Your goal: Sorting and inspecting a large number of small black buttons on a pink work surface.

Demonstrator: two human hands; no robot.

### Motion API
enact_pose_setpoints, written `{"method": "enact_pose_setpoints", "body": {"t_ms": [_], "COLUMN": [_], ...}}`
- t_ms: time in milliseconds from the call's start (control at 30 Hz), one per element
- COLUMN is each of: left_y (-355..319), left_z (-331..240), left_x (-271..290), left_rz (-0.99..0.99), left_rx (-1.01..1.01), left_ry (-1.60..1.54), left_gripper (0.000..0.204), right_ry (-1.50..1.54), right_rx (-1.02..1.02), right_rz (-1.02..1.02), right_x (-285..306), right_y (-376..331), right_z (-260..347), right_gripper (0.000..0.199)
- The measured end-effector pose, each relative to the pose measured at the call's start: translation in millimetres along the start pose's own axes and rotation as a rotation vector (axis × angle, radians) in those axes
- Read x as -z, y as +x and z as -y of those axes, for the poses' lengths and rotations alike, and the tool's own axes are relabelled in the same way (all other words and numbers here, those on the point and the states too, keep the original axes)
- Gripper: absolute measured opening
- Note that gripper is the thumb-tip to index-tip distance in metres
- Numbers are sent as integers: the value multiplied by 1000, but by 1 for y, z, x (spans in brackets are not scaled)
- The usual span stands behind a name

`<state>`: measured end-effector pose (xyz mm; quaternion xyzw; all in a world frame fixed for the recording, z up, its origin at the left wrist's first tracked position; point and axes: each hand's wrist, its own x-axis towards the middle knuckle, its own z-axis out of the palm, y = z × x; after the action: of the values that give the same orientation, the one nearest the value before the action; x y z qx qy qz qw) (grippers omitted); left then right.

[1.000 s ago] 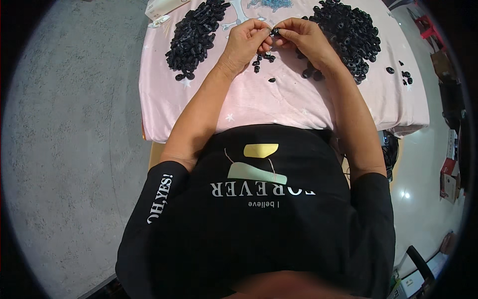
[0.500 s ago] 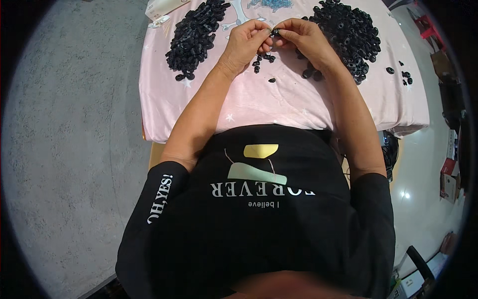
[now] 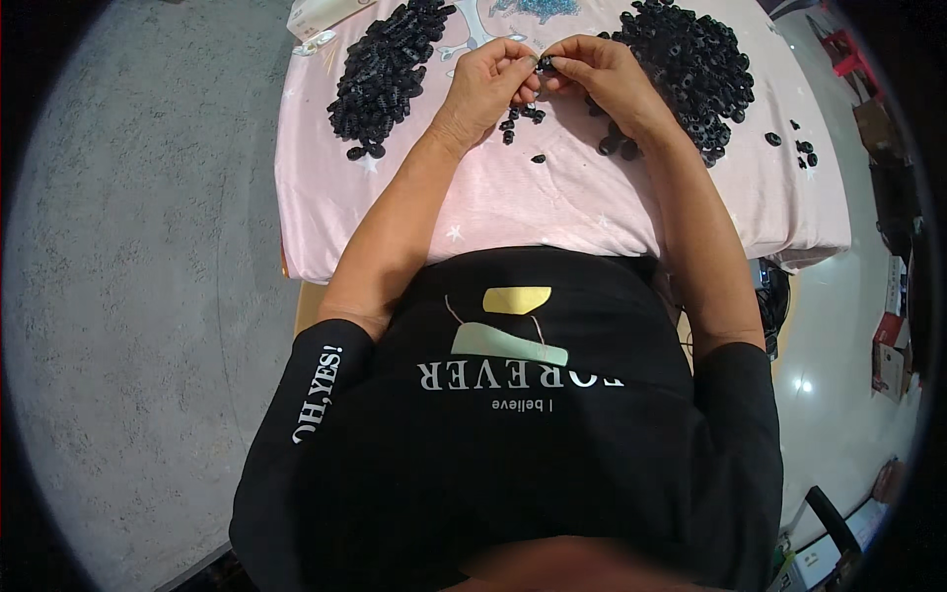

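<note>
My left hand point(image 3: 495, 81) and my right hand point(image 3: 598, 77) meet above the cloth, fingertips pinched together on a small black part point(image 3: 546, 63). Fingers cover most of that part, so its exact shape is hidden. Just below my hands lie several small black pieces point(image 3: 509, 131), with one more black piece point(image 3: 539, 159) nearer to me. To the left spreads a long heap of black ridged parts point(image 3: 385, 84). A larger heap of black round parts with holes point(image 3: 691, 69) sits to the right, partly behind my right hand.
A pink tablecloth point(image 3: 533, 209) with white stars covers the table. Clear bluish small pieces point(image 3: 538, 8) lie at the far edge, and a white box point(image 3: 324, 16) stands at the far left corner. A few loose black pieces point(image 3: 806, 154) rest at the right. A red stool point(image 3: 850, 61) stands beyond.
</note>
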<state>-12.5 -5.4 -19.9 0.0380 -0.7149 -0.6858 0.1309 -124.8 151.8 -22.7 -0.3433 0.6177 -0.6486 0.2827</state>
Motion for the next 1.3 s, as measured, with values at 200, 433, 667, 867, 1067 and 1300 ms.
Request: {"method": "enact_pose_setpoints", "body": {"t_ms": [200,433,667,867,1067,1300], "left_y": [-1,-1,-1,0,-1,0], "left_z": [0,-1,0,0,-2,1], "left_x": [0,-2,-1,-1,-5,-3], "left_rz": [9,-2,5,13,-30,-3], "left_rx": [0,21,10,10,1,1], "left_ry": [-15,-4,-6,-7,4,56], "left_gripper": [14,14,13,13,12,12], "right_ry": [-42,-34,-21,-25,-24,-46], "right_rx": [2,11,-6,-1,4,-4], "right_rz": [1,-4,0,-8,-3,-11], "right_x": [0,-1,-1,0,-1,-2], "right_y": [-2,-3,-4,-2,-2,-5], "right_z": [5,4,6,3,3,7], "right_gripper": [20,20,19,19,19,19]}}
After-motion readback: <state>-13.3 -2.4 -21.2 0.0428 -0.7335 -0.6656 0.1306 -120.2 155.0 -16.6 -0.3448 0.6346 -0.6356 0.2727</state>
